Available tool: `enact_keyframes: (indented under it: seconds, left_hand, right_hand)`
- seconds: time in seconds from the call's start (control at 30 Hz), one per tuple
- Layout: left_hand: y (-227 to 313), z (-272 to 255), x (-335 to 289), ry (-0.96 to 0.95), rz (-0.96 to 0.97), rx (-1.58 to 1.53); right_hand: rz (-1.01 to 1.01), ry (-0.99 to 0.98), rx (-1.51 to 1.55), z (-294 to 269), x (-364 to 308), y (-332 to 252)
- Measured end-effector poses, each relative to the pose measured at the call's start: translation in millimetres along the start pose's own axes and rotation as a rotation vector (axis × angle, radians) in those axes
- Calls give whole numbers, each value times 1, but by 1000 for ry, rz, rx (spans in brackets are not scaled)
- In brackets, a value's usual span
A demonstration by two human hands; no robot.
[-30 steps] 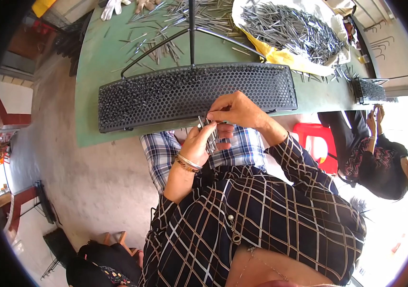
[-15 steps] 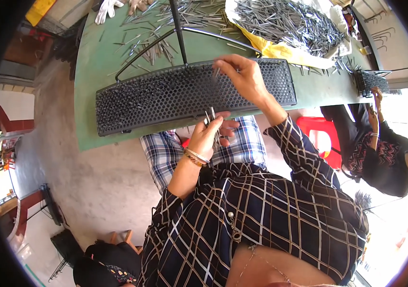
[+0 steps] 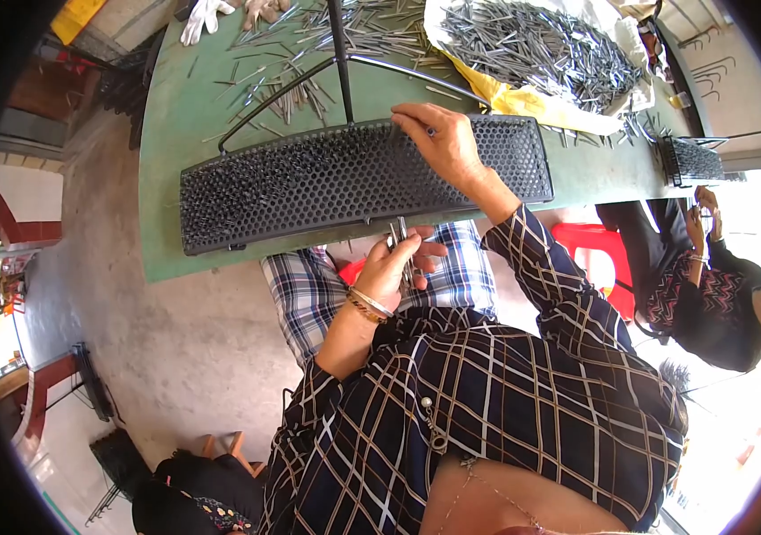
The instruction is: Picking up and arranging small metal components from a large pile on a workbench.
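Observation:
A long black perforated rack [image 3: 336,201] with rows of round holes lies tilted along the near table edge. Its left part and upper rows are filled with upright metal pins; many holes at the lower middle are bare. My left hand [image 3: 389,267], closed round a bundle of thin metal pins [image 3: 405,259], is just below the rack's front edge. Over the upper middle of the rack is my right hand [image 3: 445,147], thumb and fingers brought together at the holes. Whatever is between those fingertips is too small or hidden to make out.
Loose pins [image 3: 296,89] lie scattered on the green table [image 3: 162,214] behind the rack. A heap of pins [image 3: 532,53] rests on a white and yellow sack [image 3: 568,111]. White gloves [image 3: 205,20] lie at the far left. Another person [image 3: 710,294] works at right, beside a red stool [image 3: 599,245].
My right hand has moved slightly left and down onto the rack's holes. My left hand, still holding the pins, has shifted a little lower.

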State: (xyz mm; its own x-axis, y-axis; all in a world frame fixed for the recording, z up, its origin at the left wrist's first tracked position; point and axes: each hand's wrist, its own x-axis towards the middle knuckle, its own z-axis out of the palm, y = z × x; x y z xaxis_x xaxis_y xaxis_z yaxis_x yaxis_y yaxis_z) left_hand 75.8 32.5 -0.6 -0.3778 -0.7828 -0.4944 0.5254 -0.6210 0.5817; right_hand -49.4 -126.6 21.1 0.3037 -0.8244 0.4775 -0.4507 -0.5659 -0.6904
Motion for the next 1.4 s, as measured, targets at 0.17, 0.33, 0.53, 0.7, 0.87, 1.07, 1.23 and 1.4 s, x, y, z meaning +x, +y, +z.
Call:
enact_keyframes:
  seconds: [0.17,0.33,0.53,0.7,0.87,1.07,1.23,1.4]
  left_hand:
    - [5,-5,-2,76,107,-97]
    - [20,0,0,176,248,-126]
    - [18,8,3,191,264,-32]
    - [17,7,5,190,253,-73]
    - [17,10,6,198,257,-74]
    - [13,-7,14,163,178,-144]
    - [9,-10,16,57,98,-251]
    - [3,-13,20,-41,15,-279]
  right_hand:
    - [333,-55,292,-10,-3,-21]
    - [495,-366,434,-25,-14,-41]
    - [580,-455,460,-27,-28,-40]
    - [657,-450,570,-28,-42,-34]
    - [490,-274,411,-32,-57,-46]
    - [-284,-366,16,-46,-76,-54]
    - [-467,-331,-138,-42,-86,-43]
    - [-512,-298,-113,-46,-88,-37]
